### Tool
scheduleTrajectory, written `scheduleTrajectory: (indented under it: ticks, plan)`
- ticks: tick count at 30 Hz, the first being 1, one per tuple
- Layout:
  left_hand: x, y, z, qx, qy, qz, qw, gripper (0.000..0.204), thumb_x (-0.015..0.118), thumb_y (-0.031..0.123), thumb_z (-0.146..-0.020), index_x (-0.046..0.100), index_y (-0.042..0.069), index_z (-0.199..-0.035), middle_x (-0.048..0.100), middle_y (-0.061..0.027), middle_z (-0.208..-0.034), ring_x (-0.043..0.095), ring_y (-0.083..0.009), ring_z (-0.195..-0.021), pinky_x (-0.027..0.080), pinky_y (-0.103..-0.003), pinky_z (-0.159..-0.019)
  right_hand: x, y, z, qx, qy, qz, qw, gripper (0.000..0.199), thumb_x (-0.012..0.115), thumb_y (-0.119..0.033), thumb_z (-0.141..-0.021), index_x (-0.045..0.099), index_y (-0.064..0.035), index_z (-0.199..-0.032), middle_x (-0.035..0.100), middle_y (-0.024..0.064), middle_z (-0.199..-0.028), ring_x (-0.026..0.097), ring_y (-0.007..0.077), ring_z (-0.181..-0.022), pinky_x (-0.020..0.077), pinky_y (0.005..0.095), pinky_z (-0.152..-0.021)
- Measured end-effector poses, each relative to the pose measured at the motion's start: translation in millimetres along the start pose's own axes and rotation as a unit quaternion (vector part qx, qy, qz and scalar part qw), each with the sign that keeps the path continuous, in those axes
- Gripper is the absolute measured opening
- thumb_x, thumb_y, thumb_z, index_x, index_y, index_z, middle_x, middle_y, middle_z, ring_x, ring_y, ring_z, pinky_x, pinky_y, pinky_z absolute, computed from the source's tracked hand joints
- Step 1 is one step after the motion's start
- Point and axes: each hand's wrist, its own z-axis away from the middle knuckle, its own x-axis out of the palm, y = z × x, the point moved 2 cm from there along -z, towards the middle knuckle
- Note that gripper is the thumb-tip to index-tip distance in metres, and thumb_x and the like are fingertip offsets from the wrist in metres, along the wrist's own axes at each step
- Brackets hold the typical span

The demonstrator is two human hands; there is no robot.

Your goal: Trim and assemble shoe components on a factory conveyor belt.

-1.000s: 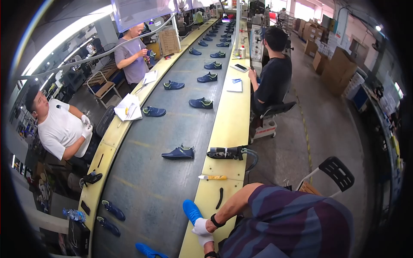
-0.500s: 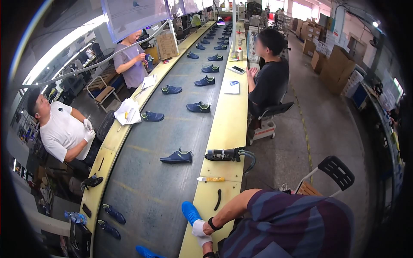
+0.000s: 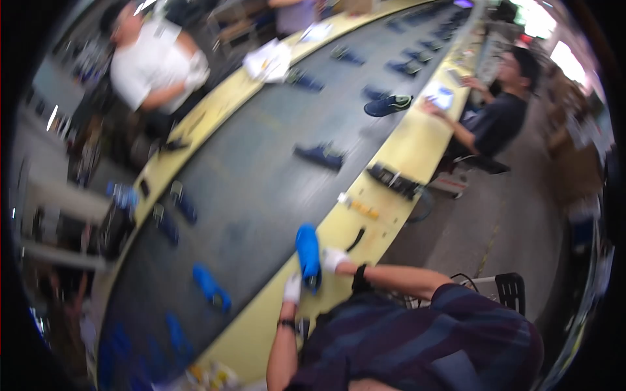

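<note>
A bright blue shoe (image 3: 308,253) is at the yellow ledge beside the belt, toe pointing away from me. My left hand (image 3: 293,289), in a white glove, is close by its near left side. On its right side is my right hand (image 3: 335,259), also gloved in white, very near the shoe's edge. Motion smears the fingers of both hands, so their grip cannot be made out. Another blue shoe (image 3: 211,287) lies on the belt to the left.
The grey belt (image 3: 241,189) carries dark blue shoes (image 3: 319,156) ahead. On the ledge lie a black device (image 3: 394,180), a yellow-handled tool (image 3: 360,206) and a curved black strip (image 3: 357,240). A person in white (image 3: 147,68) is across the belt; another (image 3: 495,120) sits ahead right.
My view has turned, and the scene tilts and blurs. Both my gloved hands now show beside the blue shoe. The seated person's arm now extends toward the belt, near a dark shoe.
</note>
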Motion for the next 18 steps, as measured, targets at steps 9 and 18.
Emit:
scheduleTrajectory:
  ticks: [9, 18]
  plan:
    - [-15, 94, 36, -0.271, 0.058, 0.295, 0.915, 0.101, 0.050, 0.085, -0.089, 0.063, -0.002, -0.138, 0.067, -0.0159, -0.132, 0.064, -0.0276, -0.122, 0.051, -0.042, -0.102, 24, -54, 17, 0.162, -0.197, -0.414, 0.874, 0.029, 0.053, -0.019, -0.101, 0.069, -0.0028, -0.120, 0.075, 0.0136, -0.100, 0.071, 0.0202, -0.081, 0.0577, 0.0376, -0.067]
    - [-66, 204, 88, 0.059, 0.025, 0.267, 0.962, 0.066, 0.050, 0.050, -0.108, 0.047, -0.001, -0.149, 0.061, -0.0118, -0.137, 0.058, -0.0204, -0.126, 0.044, -0.036, -0.109, -56, -101, 75, -0.151, -0.001, -0.239, 0.959, 0.023, 0.058, -0.012, -0.097, 0.066, -0.0043, -0.117, 0.073, 0.0242, -0.102, 0.071, 0.0422, -0.098, 0.0558, 0.0458, -0.084]
